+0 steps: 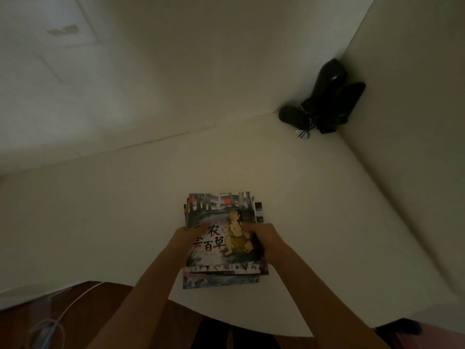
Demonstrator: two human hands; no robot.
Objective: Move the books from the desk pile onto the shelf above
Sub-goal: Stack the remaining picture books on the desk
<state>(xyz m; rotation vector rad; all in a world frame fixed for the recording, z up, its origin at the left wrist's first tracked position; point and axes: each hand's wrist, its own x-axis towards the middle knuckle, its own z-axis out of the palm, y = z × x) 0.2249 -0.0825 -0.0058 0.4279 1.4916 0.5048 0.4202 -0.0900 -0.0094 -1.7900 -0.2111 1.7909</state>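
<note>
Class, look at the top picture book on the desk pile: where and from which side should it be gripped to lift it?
Grip the top book at its two long side edges, one hand from each side, as the left hand and right hand do now. It lies flat on the pile, thin and wide, so the side edges probably give the steadiest hold.

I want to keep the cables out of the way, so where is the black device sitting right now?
In the head view, the black device sits in the far right corner of the desk, against the walls, well beyond the book pile.
</note>
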